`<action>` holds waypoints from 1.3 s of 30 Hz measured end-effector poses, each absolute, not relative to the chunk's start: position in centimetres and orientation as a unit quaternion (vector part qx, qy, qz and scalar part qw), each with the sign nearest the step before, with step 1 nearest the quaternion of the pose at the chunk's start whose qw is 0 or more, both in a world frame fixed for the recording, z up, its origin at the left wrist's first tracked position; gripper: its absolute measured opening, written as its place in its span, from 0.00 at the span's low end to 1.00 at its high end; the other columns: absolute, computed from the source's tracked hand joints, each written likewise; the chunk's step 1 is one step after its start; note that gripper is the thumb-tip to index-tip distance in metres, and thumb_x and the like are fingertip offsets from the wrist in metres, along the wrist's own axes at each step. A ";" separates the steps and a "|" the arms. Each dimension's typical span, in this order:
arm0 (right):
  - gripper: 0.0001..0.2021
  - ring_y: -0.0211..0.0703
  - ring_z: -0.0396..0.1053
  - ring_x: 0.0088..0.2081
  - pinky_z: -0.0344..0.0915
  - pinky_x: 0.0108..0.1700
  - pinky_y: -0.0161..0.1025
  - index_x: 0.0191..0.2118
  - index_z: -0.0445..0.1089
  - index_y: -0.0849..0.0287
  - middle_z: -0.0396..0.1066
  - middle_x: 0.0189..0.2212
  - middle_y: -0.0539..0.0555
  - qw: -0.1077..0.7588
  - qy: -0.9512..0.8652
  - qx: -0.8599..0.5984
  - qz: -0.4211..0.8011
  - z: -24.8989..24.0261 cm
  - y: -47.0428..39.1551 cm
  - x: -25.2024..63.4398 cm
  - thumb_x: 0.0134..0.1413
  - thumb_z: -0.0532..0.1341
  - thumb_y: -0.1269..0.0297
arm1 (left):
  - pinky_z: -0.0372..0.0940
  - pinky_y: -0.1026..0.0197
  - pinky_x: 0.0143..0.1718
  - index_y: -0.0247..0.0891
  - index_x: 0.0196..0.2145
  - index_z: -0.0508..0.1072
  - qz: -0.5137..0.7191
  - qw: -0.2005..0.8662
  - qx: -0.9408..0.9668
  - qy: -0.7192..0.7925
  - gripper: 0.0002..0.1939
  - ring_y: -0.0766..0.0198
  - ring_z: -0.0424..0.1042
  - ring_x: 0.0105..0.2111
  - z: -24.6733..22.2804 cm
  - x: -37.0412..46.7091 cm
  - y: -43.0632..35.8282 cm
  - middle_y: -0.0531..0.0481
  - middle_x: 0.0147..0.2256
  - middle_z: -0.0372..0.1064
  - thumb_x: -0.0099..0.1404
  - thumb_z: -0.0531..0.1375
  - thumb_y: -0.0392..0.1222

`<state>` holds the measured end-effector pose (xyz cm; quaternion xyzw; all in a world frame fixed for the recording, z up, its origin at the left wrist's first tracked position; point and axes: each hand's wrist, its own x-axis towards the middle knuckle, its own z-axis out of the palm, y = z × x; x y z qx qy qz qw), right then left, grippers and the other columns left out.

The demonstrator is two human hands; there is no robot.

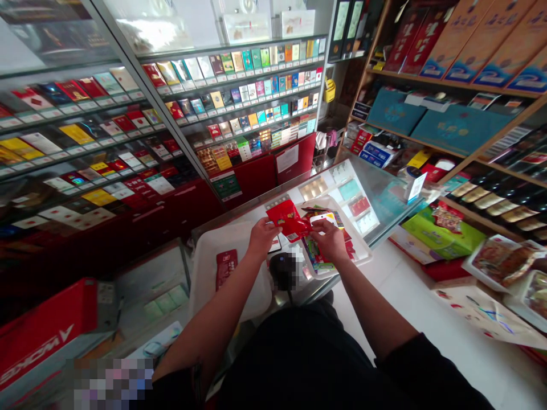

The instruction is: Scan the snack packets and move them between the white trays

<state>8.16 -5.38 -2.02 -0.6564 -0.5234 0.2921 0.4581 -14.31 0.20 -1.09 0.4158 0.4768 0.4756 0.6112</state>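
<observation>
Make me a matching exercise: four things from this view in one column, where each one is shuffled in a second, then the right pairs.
Things
1. Red packet
2. Maroon packet
3. Green box
4. Teal boxes

Places
A. Shelved below the orange boxes
B. Beneath a small packet, to the right of the counter
C. Between the left hand and the right hand
D. Lying in a white tub

Pairs: 1-C, 2-D, 3-B, 4-A
</observation>
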 end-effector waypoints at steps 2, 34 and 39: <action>0.13 0.46 0.78 0.42 0.70 0.50 0.45 0.45 0.75 0.54 0.82 0.37 0.50 0.439 -0.533 -0.666 0.281 -1.8 -5.2 7.4 0.52 0.65 0.63 | 0.69 0.57 0.37 0.37 0.44 0.72 0.485 0.603 0.417 0.476 0.27 0.58 0.78 0.33 -1.4 -15.0 0.2 0.47 0.34 0.80 0.47 0.73 0.42; 0.10 0.49 0.76 0.42 0.69 0.52 0.47 0.41 0.78 0.56 0.79 0.39 0.55 0.378 -0.622 -0.657 0.194 -4.6 -4.2 4.2 0.52 0.66 0.72 | 0.67 0.56 0.39 0.37 0.40 0.74 0.499 0.576 0.397 0.512 0.23 0.57 0.76 0.32 -4.0 -18.2 -1.9 0.49 0.30 0.77 0.46 0.74 0.43; 0.10 0.50 0.75 0.44 0.68 0.52 0.46 0.40 0.77 0.56 0.79 0.37 0.54 0.375 -0.645 -0.642 0.177 -4.9 -4.0 4.2 0.53 0.65 0.74 | 0.68 0.57 0.40 0.37 0.40 0.75 0.507 0.579 0.390 0.505 0.23 0.57 0.77 0.34 -4.8 -18.5 -1.9 0.49 0.31 0.78 0.46 0.73 0.41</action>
